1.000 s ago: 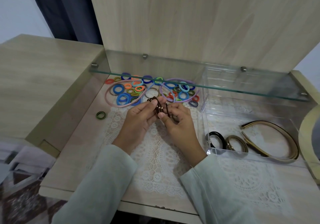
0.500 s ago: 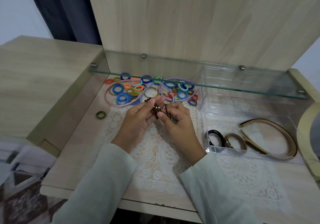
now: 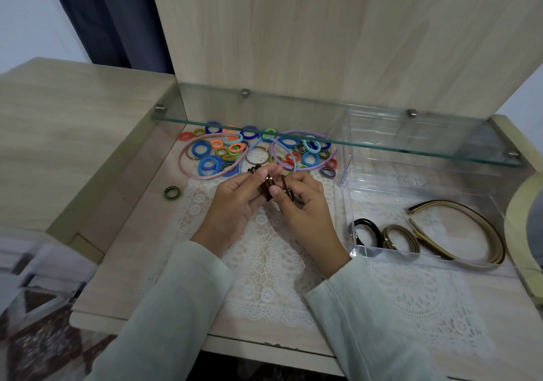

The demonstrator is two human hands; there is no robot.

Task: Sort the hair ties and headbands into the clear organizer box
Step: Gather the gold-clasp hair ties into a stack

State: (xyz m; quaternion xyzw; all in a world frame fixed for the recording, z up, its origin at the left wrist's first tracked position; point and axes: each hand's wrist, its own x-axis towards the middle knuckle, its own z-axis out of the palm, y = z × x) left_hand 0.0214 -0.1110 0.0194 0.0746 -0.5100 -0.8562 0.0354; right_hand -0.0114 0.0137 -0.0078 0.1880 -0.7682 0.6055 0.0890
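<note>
The brown ties (image 3: 266, 188) are up off the counter (image 3: 123, 263), right between the two hands. The left hand (image 3: 235, 201) grips the bunch with curled fingers (image 3: 258, 174) and thumb. The right hand (image 3: 305, 207) pinches one brown loop, which seems to be pulling away from the bunch. To do this well, I think the left hand should hold the bunch tight while the right pulls one loop gently, so nothing snaps or drops. Then the ties can go into the box (image 3: 426, 260), which sits to the right of the fingers. I cannot count the brown ties; they are bunched too close. In the box there are one black tie (image 3: 364, 227), one tan tie (image 3: 399, 235) and a gold headband (image 3: 470, 227), maybe two tucked together. Just past the fingers is a pile (image 3: 223, 152) of bright ties, too many to count, with one pink headband (image 3: 188, 157) and one purple headband (image 3: 296, 135). One green tie (image 3: 172, 193) lies alone, off to the left of the fingers.
</note>
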